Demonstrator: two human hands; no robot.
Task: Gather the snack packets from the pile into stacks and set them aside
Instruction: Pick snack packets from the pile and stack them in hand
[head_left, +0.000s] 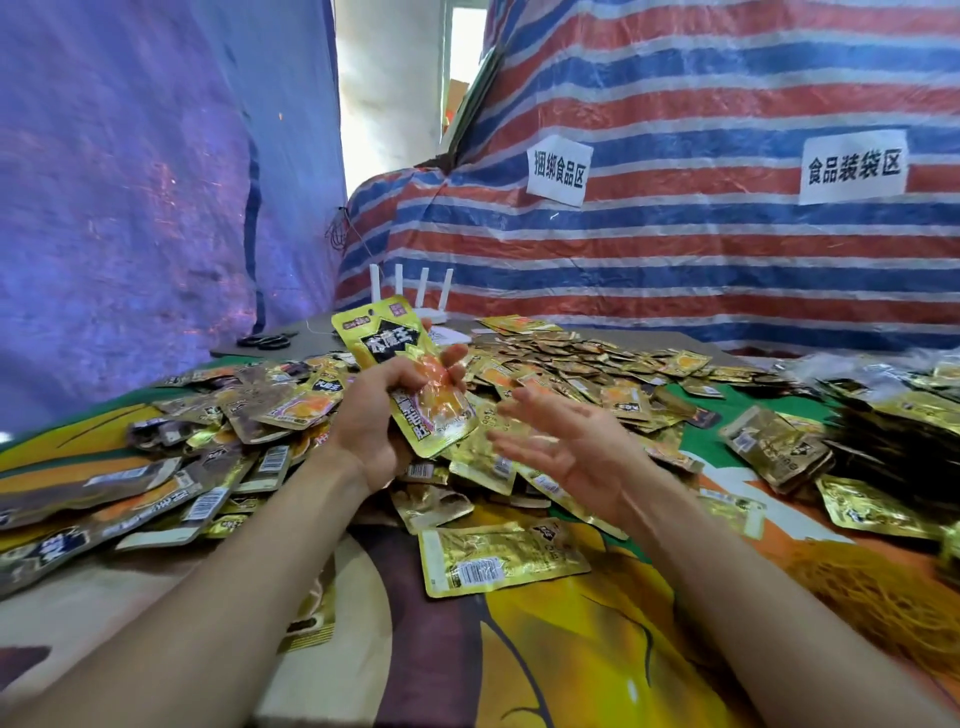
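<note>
A big pile of gold snack packets covers the middle and left of the table. My left hand grips a small stack of gold packets, held upright above the pile with the printed front facing me. My right hand hovers open just right of that stack, palm turned toward it, fingers spread and blurred, holding nothing. One packet lies alone, back side up, on the cloth in front of the pile. A gathered stack of packets rests to the right.
A colourful printed cloth covers the table. A darker heap of packets sits at the far right. Black scissors and a white router stand at the back. Striped tarpaulin walls with two paper signs close off the rear.
</note>
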